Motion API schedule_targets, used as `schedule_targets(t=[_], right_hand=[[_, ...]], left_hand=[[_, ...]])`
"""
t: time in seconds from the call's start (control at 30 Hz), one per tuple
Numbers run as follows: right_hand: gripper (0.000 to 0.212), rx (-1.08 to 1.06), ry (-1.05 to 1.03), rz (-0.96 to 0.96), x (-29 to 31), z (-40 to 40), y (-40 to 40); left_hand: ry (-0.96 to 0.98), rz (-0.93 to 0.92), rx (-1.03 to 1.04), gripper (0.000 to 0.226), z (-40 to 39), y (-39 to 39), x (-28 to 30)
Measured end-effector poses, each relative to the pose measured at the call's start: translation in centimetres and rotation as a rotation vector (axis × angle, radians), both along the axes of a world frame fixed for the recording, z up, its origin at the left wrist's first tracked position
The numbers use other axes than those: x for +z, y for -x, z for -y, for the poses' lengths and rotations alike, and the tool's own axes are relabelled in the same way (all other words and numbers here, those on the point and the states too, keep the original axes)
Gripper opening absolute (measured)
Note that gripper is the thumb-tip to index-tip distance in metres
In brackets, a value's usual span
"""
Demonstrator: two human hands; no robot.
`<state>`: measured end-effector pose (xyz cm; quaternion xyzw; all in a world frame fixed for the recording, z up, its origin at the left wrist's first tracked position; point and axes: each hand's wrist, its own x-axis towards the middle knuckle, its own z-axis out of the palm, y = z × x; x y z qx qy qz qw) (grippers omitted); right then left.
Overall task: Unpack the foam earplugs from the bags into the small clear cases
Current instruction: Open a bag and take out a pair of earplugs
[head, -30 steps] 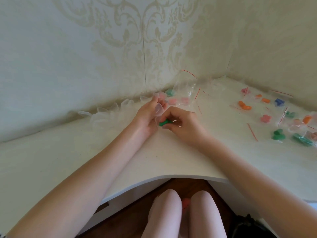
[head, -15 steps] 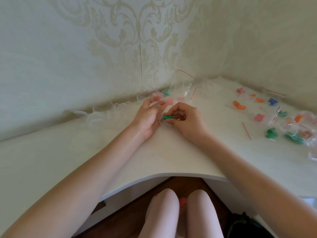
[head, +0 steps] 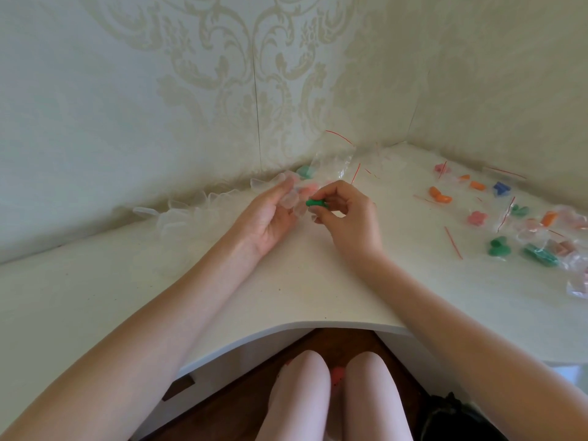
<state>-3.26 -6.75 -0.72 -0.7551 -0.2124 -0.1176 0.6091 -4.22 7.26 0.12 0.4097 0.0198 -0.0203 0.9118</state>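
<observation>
From the head camera, a white tabletop (head: pixel 286 291) fills a wallpapered corner, its near edge curving inward above the person's knees. Both hands meet close to the back edge, a little left of the corner. The left hand (head: pixel 267 214) lies palm up with the fingers bent around a small clear case (head: pixel 294 203), which rests against the fingertips. The right hand (head: pixel 346 218) is curled, and its thumb and forefinger pinch a green foam earplug (head: pixel 315 203) right at the edge of that case; whether the earplug is already partly inside cannot be told.

Along the back edge to the left of the hands runs a row of more clear cases (head: pixel 187 214), set close together against the wall. Just behind the hands, near the corner, an opened clear bag with a red strip (head: pixel 334 154) leans up against the wall, and a teal earplug (head: pixel 305 170) lies at its foot.

Toward the right edge of the tabletop, well apart from the hands, many small bags with red strips are scattered with earplugs in them or beside them: an orange pair (head: pixel 440 195), a blue one (head: pixel 501 188), a pink one (head: pixel 477 218), a green pair (head: pixel 498 246) and a longer green clump (head: pixel 541 255). A loose red strip (head: pixel 453 242) lies between the right hand and these.
</observation>
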Motion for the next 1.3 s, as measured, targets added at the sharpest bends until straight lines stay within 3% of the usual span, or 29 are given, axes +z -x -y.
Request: schedule_targets(t=[0.27,0.63,0.73,0.93,1.1,1.3], right_hand=[[0.013,-0.100,0.037,-0.027,0.1,0.8,-0.6],[0.014,-0.146,0.034,0.122,0.8,0.6,0.4],[0.013,-0.120,0.034,0.129,0.7,0.5,0.6],[0.011,-0.167,0.193,0.206,0.1,0.3,0.1],[0.013,-0.156,0.209,0.112,-0.1,0.3,-0.1],[0.009,-0.137,0.270,0.145,-0.4,0.0,-0.2]], left_hand=[[-0.296,-0.134,-0.091,0.018,1.3,0.5,0.1],[-0.234,-0.119,0.053,0.013,1.8,0.3,-0.6],[-0.268,-0.117,0.000,0.026,2.0,0.4,-0.5],[-0.103,-0.154,-0.055,0.022,1.8,0.5,-0.2],[0.068,-0.159,-0.122,0.029,2.1,1.0,0.3],[0.031,-0.123,-0.095,0.026,1.8,0.9,0.3]])
